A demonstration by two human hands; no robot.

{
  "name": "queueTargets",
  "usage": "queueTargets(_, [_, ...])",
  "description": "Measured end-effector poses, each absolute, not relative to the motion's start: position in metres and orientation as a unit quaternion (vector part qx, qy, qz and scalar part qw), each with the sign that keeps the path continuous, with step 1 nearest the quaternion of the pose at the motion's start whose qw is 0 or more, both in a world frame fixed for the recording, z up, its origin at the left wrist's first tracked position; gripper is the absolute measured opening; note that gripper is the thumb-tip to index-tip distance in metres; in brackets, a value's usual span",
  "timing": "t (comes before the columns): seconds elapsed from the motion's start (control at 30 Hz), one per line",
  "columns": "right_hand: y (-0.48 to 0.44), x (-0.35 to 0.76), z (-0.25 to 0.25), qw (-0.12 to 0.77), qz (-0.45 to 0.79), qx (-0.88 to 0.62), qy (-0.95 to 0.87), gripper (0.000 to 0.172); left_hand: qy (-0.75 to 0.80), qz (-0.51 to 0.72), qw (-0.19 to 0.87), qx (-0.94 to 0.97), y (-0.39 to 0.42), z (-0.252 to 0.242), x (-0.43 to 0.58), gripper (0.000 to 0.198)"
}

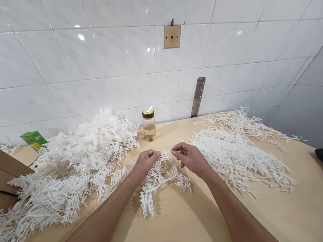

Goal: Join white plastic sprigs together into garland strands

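Near the middle of the table, my left hand [145, 163] is closed, pinching the upper end of a white branching plastic piece [153, 182]. The piece spreads below and to the right of that hand, its lower tip hanging over the table. Just to the right, my right hand [188, 157] has thumb and fingers pressed together above the right part of the piece. Whatever its fingertips hold, if anything, is too small to make out. The two hands are a short gap apart.
A large heap of white branching pieces [76, 163] covers the left side. Another pile [236, 154] lies right. Behind are a jar with liquid [149, 129] and a metal strip [198, 97] against the tiled wall. A green packet [34, 139] and cardboard box [1, 180] are left.
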State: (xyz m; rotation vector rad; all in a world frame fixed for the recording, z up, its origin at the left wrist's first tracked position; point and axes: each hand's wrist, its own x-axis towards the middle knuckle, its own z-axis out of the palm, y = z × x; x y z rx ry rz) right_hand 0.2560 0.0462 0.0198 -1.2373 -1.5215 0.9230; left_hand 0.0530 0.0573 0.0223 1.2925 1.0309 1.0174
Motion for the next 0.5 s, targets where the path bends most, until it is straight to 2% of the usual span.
queueTargets(0.3, [0.036,0.238,0.027,0.432,0.394,-0.476,-0.657,0.031,0.452,0.465,0.577,0.497,0.058,0.021,0.055,0.048])
queueTargets(0.5, [0.039,0.241,0.023,0.425,0.376,-0.496,-0.657,0.027,0.442,0.448,0.644,0.435,0.06,0.022,0.054,0.046])
